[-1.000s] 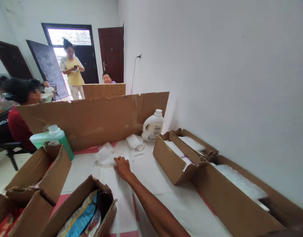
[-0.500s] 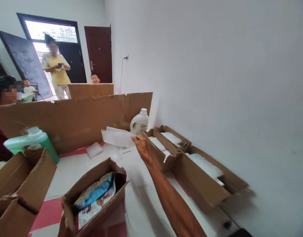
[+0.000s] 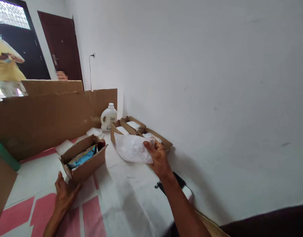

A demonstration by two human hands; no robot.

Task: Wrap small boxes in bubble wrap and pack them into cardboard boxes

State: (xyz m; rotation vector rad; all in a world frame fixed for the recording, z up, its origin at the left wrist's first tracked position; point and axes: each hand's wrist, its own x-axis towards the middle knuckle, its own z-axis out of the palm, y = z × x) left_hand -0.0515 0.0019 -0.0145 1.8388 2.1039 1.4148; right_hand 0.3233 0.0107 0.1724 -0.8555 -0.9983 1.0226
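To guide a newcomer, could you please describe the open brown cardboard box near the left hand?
Find the long brown cardboard panel. Before it, near the left hand, sits the open brown cardboard box. Unlike the white-filled cardboard boxes by the white wall, it holds a blue packet.

Blue plastic packet in narrow brown cardboard box; white plastic handled jug behind it, before upright brown cardboard panel; translucent white plastic sheet right of box, in right hand; left hand at box's near side.
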